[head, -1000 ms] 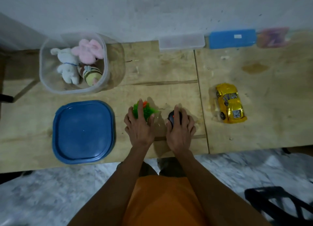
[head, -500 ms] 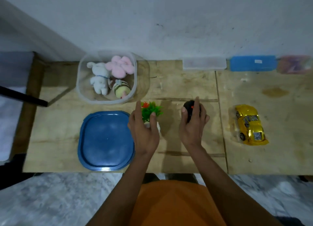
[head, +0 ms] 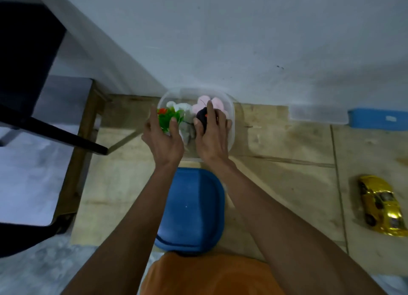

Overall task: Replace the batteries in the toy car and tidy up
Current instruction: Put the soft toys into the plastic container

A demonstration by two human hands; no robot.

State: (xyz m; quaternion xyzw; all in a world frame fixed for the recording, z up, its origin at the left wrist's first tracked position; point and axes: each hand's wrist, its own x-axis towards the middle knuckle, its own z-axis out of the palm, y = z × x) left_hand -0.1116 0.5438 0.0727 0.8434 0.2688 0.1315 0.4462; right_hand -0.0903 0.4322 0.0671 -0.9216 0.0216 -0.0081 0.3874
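Both my hands are over the clear plastic tub at the back of the wooden table. My left hand grips a small green plant toy with a red flower. My right hand holds a small black object with red marks, fingers curled round it. Inside the tub lie a white plush and a pink plush, partly hidden by my hands. The yellow toy car sits on the table far to the right, apart from both hands.
The tub's blue lid lies on the table between my forearms. A clear flat case and a blue case rest against the wall at the right. A dark chair frame stands off the table's left edge.
Both hands have lifted their toys off the table and carried them forward and left over the tub. The camera has swung left, so the car now sits at the right edge.
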